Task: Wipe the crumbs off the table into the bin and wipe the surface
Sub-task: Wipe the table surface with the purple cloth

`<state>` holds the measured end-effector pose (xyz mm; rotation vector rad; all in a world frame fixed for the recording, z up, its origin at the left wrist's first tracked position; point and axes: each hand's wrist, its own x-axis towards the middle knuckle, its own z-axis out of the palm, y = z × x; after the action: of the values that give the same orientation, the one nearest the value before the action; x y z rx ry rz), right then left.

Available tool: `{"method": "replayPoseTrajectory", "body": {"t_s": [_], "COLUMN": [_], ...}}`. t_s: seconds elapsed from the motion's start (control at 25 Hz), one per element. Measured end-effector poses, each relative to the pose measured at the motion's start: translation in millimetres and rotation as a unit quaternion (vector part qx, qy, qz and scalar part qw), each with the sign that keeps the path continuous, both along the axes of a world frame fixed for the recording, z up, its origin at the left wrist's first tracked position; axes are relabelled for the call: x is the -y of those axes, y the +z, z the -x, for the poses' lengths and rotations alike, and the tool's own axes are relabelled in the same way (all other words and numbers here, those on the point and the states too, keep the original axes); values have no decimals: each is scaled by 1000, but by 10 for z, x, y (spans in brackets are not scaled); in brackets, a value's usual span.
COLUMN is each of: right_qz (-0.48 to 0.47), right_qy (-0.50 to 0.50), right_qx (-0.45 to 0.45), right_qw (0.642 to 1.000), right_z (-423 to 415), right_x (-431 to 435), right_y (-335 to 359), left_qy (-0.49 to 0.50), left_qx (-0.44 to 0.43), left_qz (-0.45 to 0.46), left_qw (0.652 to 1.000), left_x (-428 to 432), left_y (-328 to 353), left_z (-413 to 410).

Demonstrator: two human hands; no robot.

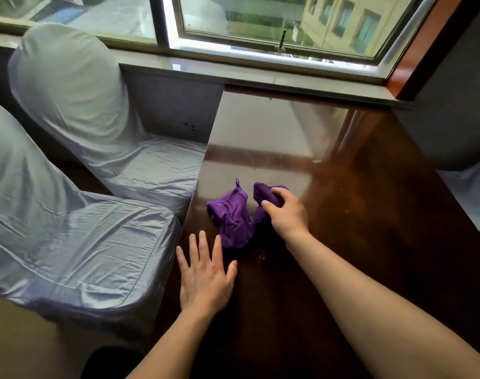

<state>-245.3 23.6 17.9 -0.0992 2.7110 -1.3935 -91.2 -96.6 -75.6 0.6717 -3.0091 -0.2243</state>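
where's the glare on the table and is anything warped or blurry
Head view: window glare washes out the far half of the table; the wide lens bends the window frame and chair; the purple cloth and both hands stay sharp.

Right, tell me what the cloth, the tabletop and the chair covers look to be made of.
Cloth: soft purple fabric, probably microfibre; it bunches in limp folds under the right hand.
Tabletop: dark wood or veneer with a gloss finish; it mirrors the window.
Chair covers: thin pale fabric with a slight sheen, possibly satin or polyester; it wrinkles and drapes tightly over the seats.
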Motion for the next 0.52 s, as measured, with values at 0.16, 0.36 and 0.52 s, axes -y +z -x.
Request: {"method": "replayPoseTrajectory", "body": {"t_s": [0.16, 0.36, 0.52], "right_qz": [-138, -339, -423], "right_qy": [26, 154, 175], "right_qx": [-24, -253, -181], "right_qw": [990, 893, 870], "right_z": [-25, -337, -265], "right_x": [156, 522, 713], "right_y": [-114, -280, -368], "left_qy": [-6, -9, 0], "left_qx": [3, 0, 0], "left_qz": [-2, -1, -3], "left_qw": [1000, 1000, 1000], "left_x": [11, 3, 10], "left_y": [-3, 14, 24], "left_z": [23, 14, 10]}}
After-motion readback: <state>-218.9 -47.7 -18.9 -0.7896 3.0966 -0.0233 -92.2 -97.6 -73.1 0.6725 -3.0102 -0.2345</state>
